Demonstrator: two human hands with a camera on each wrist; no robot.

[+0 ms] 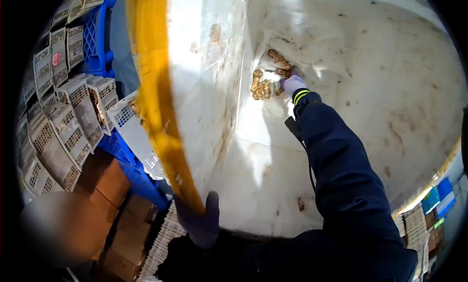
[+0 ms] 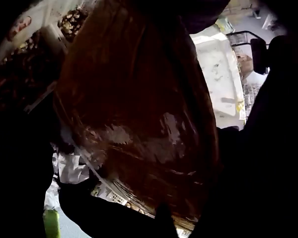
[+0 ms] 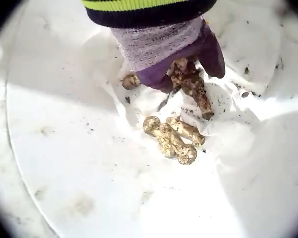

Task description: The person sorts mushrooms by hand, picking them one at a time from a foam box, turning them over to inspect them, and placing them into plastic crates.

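Note:
My right hand [image 1: 294,83], in a grey and purple coated glove, reaches down to the floor of a large white bin [image 1: 207,62]. In the right wrist view its thumb and fingers curl round a dirt-flecked brown mushroom [image 3: 193,91]. Close by lie several more stubby golden-brown mushrooms [image 3: 171,141], bunched near the bin's wall. The gloved left hand [image 1: 202,228] grips the bin's yellow-taped rim [image 1: 153,87] at the near left, thumb on the inner side. The left wrist view is dark and mostly filled by the shiny taped rim [image 2: 134,114].
Left of the bin, white plastic baskets [image 1: 73,128], some holding mushrooms, stand among blue crates [image 1: 129,170]. Brown cardboard boxes [image 1: 114,184] sit at the lower left, near a blurred round patch. Dirt specks and stains mark the bin's white inside.

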